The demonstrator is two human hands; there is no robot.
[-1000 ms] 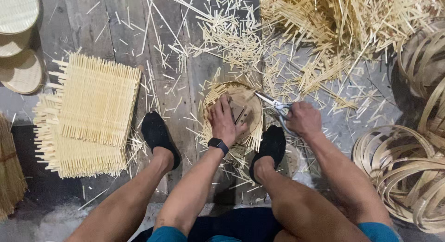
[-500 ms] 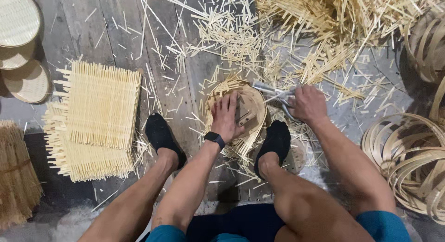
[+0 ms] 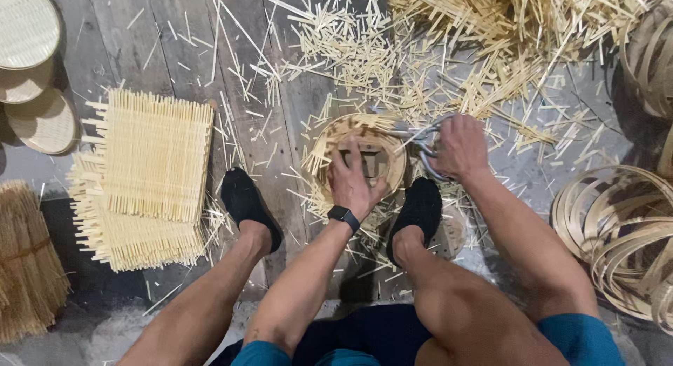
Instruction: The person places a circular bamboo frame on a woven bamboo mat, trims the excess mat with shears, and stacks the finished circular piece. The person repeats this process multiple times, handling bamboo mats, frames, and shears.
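Note:
My left hand (image 3: pixel 352 182) presses flat on a round woven bamboo tray (image 3: pixel 329 143) that lies on the wooden floor between my feet; a black watch sits on that wrist. My right hand (image 3: pixel 459 147) grips metal shears (image 3: pixel 418 133) whose blades reach the tray's right rim, where loose strip ends stick out. Both my feet wear black shoes, one on each side of the tray.
A stack of square woven bamboo mats (image 3: pixel 151 173) lies to the left. Round finished trays (image 3: pixel 28 29) sit at the top left, a bundle of strips (image 3: pixel 24 261) at the far left. Bent bamboo hoops (image 3: pixel 620 233) pile at the right. Cut strip offcuts (image 3: pixel 491 29) litter the floor ahead.
The view has shifted slightly. My right hand with the shears has moved along the tray's right rim toward its top. My left hand stays pressed on the tray.

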